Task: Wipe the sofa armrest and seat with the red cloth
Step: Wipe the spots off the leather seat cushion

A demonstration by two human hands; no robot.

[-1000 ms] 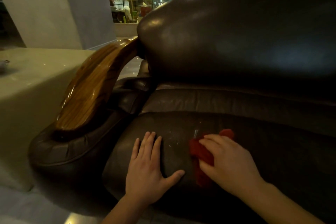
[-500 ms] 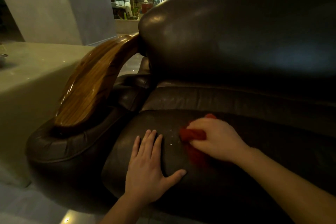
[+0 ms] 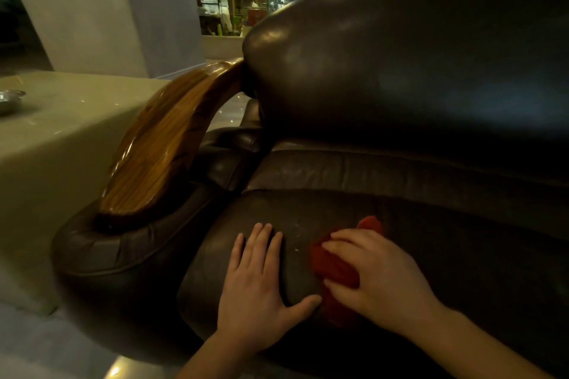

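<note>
A dark brown leather sofa fills the view, its seat cushion [image 3: 462,243] in front of me. The armrest [image 3: 166,144] on the left has a glossy wooden top over a padded leather roll. My right hand [image 3: 378,280] presses a crumpled red cloth [image 3: 335,264] onto the front part of the seat, fingers closed over it. My left hand [image 3: 258,283] lies flat on the seat just left of the cloth, fingers spread, thumb nearly touching the cloth. A few pale specks show on the leather between the hands.
A pale green side table [image 3: 61,138] stands left of the armrest with a small metal bowl [image 3: 9,100] on it. The tall backrest [image 3: 415,64] rises behind the seat. Light floor shows at lower left; shelves and windows are far behind.
My right hand has slid the red cloth back toward the seat's front edge after pushing it away half a second ago. My left hand has stayed flat in place.
</note>
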